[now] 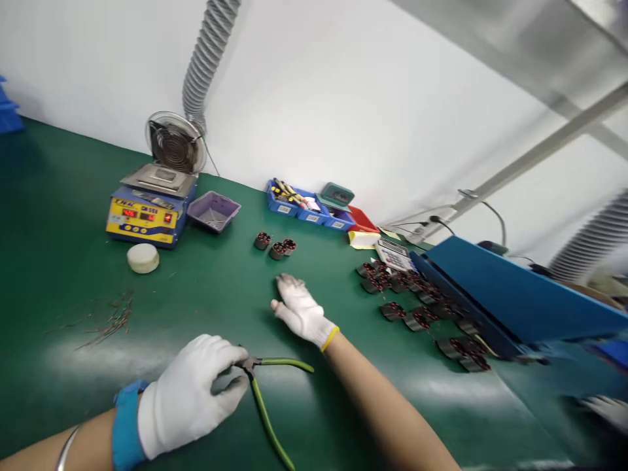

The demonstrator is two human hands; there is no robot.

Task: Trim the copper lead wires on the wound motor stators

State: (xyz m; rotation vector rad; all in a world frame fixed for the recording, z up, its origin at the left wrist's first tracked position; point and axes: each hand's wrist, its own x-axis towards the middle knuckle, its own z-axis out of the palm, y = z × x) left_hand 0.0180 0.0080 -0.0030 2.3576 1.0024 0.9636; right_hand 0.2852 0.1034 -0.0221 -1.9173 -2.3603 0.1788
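My left hand point(191, 392), in a white glove, has its fingertips at the jaw end of a pair of cutting pliers point(267, 412) with green handles. The handles are spread and point away from the hand, low over the green table. My right hand point(301, 311), in a white glove with a yellow cuff, reaches forward with its fingers stretched out and nothing in them. Just beyond it stand three small motor stators point(277, 250) with copper windings. More stators point(417, 319) are grouped to the right of that hand. A scatter of wire offcuts point(115, 320) lies at the left.
A blue and yellow heating unit point(142, 216) with a lit display stands at the back left, beside a purple tray point(214, 210) and a round white block point(142, 258). Blue bins point(311, 214) line the wall. A calculator point(395, 256) and a blue sloping panel point(510, 288) are right.
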